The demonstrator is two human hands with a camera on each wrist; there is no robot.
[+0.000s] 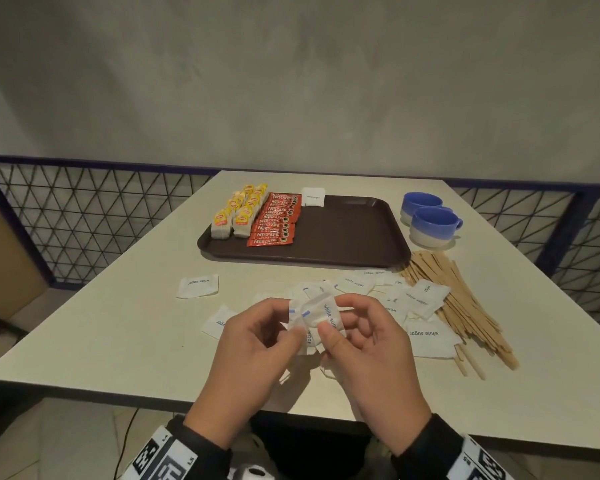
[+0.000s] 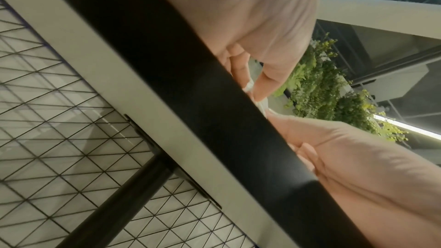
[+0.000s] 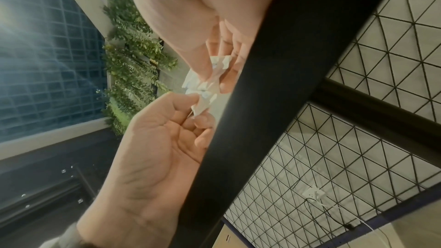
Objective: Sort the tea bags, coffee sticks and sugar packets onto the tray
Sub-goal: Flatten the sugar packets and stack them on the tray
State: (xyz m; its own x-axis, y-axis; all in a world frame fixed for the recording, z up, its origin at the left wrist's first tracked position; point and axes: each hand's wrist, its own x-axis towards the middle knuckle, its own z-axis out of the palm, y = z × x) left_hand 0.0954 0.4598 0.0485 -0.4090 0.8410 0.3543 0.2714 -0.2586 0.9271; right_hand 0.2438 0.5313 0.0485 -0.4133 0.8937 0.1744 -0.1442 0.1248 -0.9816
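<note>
Both hands hold a small bundle of white sugar packets (image 1: 317, 315) just above the table's front. My left hand (image 1: 290, 322) pinches its left side and my right hand (image 1: 340, 320) pinches its right side. The right wrist view shows the same bundle (image 3: 203, 86) between the two hands' fingertips. More sugar packets (image 1: 420, 299) lie loose on the table beyond my hands, and one (image 1: 197, 286) lies apart at the left. The brown tray (image 1: 343, 237) carries yellow tea bags (image 1: 239, 213) in rows at its left, red coffee sticks (image 1: 276, 220) beside them, and white sugar packets (image 1: 313, 197) at its back edge.
Two blue-and-white cups (image 1: 430, 223) stand to the right of the tray. A heap of wooden stirrers (image 1: 465, 306) lies at the right, partly under the loose packets. The tray's right half is bare. A wire-mesh railing runs behind the table.
</note>
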